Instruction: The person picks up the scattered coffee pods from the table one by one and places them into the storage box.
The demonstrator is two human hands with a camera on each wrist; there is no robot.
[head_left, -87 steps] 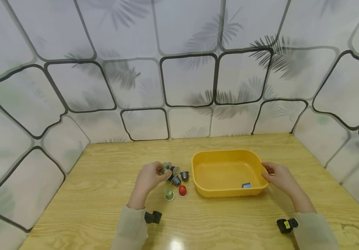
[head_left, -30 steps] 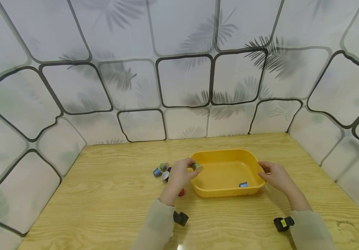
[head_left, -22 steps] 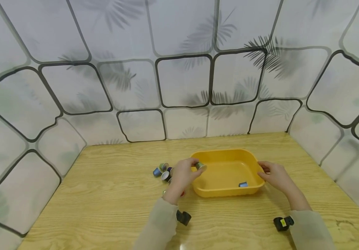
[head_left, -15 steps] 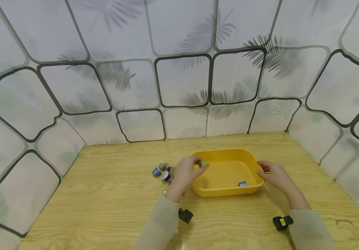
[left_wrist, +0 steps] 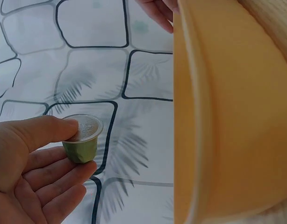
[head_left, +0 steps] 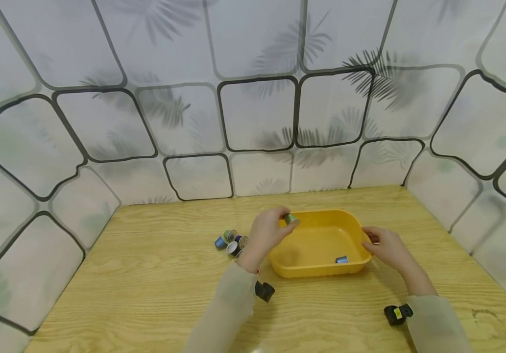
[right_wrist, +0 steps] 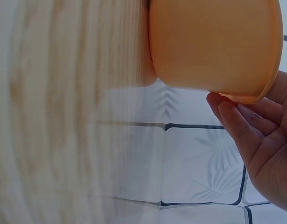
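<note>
My left hand (head_left: 265, 235) pinches a green coffee capsule (head_left: 292, 219) between thumb and fingers, raised over the left back part of a yellow plastic tray (head_left: 319, 271). In the left wrist view, the thumb lies on the lid of the capsule (left_wrist: 82, 150), and the tray wall (left_wrist: 246, 112) stands to the right. My right hand (head_left: 388, 247) grips the tray's right rim; in the right wrist view, the thumb and fingers of this hand (right_wrist: 267, 144) meet around the rim corner. One blue capsule (head_left: 342, 260) lies inside the tray, near its front right.
Left of the tray, several capsules lie in a loose pile: a blue capsule (head_left: 220, 243), a green capsule (head_left: 230, 235) and a dark capsule (head_left: 232, 248) among them. My left forearm hides part of the group. A patterned wall backdrop (head_left: 261, 113) encloses the wooden table (head_left: 147, 274).
My left hand has taken the green capsule from the pile, carried it right over the tray and, lately, up toward the back rim. The right hand keeps its hold on the tray.
</note>
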